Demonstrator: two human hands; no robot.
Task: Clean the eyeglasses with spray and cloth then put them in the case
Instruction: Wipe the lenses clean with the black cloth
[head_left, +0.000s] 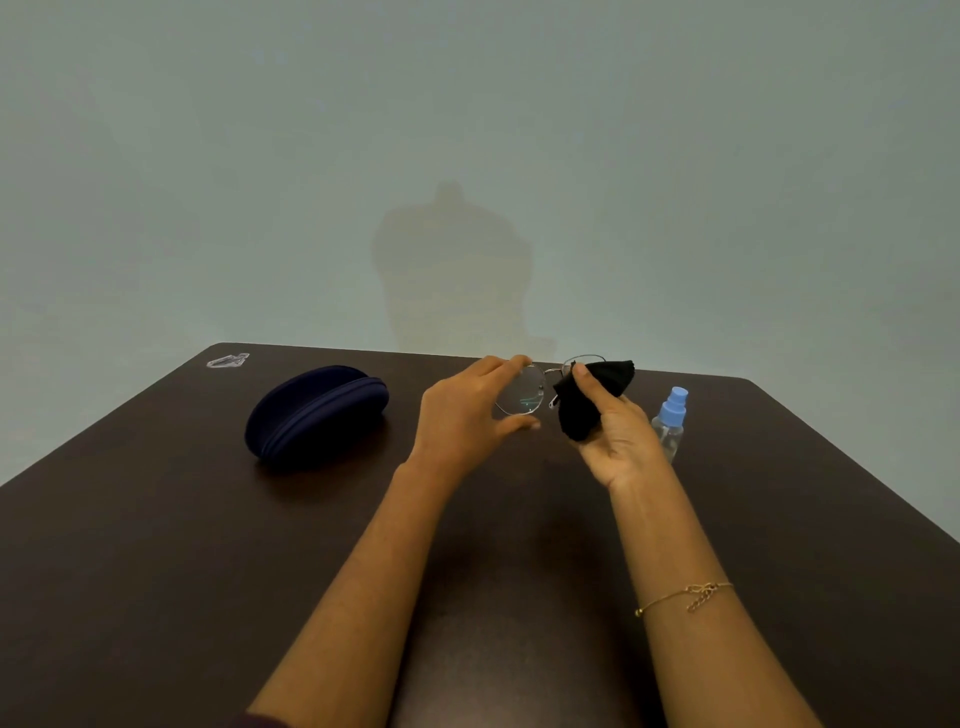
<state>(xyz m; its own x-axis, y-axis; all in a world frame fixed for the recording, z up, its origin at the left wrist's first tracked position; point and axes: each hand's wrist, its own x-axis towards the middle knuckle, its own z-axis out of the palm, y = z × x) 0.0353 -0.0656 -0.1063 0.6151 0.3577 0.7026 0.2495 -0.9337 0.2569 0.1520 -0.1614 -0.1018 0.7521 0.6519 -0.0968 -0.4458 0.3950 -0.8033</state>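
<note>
Where black cloth (592, 397) wraps, right lens hidden.

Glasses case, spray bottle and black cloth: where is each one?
glasses case (317, 415), head view, on its zipped side.
spray bottle (675, 402), head view, on its blue cap.
black cloth (582, 405), head view, on its bunched middle.

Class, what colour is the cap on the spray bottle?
Light blue; the spray bottle body is clear. Shows best in the head view.
</note>
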